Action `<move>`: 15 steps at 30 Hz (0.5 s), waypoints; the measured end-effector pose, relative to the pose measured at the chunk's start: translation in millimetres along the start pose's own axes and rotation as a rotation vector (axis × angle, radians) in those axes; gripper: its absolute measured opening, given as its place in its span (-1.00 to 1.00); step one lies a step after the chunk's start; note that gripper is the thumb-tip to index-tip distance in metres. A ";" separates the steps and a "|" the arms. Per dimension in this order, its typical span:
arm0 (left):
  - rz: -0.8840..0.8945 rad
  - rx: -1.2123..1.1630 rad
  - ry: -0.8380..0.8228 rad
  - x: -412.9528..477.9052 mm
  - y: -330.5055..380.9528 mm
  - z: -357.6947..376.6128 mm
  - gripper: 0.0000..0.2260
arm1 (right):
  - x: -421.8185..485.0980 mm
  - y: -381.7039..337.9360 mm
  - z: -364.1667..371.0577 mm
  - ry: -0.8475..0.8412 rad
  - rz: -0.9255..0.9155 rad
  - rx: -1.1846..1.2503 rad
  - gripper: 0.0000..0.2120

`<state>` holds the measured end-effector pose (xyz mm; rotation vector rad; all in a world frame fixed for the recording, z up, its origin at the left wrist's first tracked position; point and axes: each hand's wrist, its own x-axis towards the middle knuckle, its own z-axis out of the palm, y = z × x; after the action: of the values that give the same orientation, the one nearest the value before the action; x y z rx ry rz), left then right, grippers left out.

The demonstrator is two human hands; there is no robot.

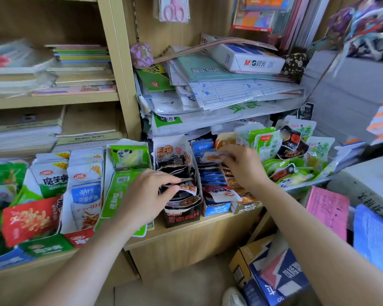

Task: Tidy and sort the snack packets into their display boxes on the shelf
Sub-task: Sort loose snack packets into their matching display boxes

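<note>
Packets (169, 151) small, glossy, brightly printed.

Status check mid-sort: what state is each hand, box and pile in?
left hand: pinching a lotus-root packet in the black box.
right hand: holding a pale packet over the blue box.
black box: full, packets ruffled.
blue box: full.
green packets: loose heap, unsorted.

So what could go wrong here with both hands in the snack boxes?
The left hand pinches a lotus-root packet in the torn black cardboard box, which stands near the wooden shelf's front edge; a tug may tip it off. The right hand holds a small pale packet above the blue cardboard box; it may land in the wrong box.
</note>
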<state>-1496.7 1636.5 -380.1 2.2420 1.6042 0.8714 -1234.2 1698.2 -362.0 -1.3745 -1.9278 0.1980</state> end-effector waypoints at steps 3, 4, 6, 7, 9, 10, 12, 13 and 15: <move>-0.007 0.006 -0.007 -0.8 -2.6 -0.7 -0.79 | 2.4 2.6 15.2 -0.133 -0.041 -0.116 -0.81; -0.010 0.008 -0.012 -1.3 -3.3 -1.0 -0.79 | 4.1 1.5 16.2 -0.144 -0.033 -0.112 -0.79; -0.010 0.006 -0.023 -2.0 -4.3 -1.3 -0.78 | 4.4 -3.9 11.7 -0.133 0.019 -0.043 -0.74; -0.007 0.005 -0.024 -2.1 -4.5 -1.0 -0.78 | 2.5 -6.1 7.4 -0.112 0.045 0.005 -0.72; -0.005 0.008 -0.011 -2.0 -3.8 0.2 -0.76 | -4.7 -8.2 -2.9 -0.036 0.044 0.076 -0.72; -0.004 0.013 0.013 -1.7 -2.8 1.1 -0.76 | -8.8 -7.6 -7.5 -0.008 0.010 0.079 -0.73; 0.029 0.037 0.086 0.1 1.1 3.1 -0.76 | -15.5 -4.9 -13.1 -0.039 -0.082 0.026 -0.76; 0.068 0.055 0.121 1.5 4.7 4.5 -0.76 | -18.1 -2.8 -12.9 -0.088 -0.116 -0.015 -0.76; 0.168 0.090 0.138 6.9 13.4 7.9 -0.73 | -23.0 0.2 -9.8 -0.192 -0.144 -0.079 -0.71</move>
<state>-1480.2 1639.1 -377.1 2.4567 1.5575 1.0374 -1224.4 1675.6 -366.1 -1.2999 -2.2059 0.1919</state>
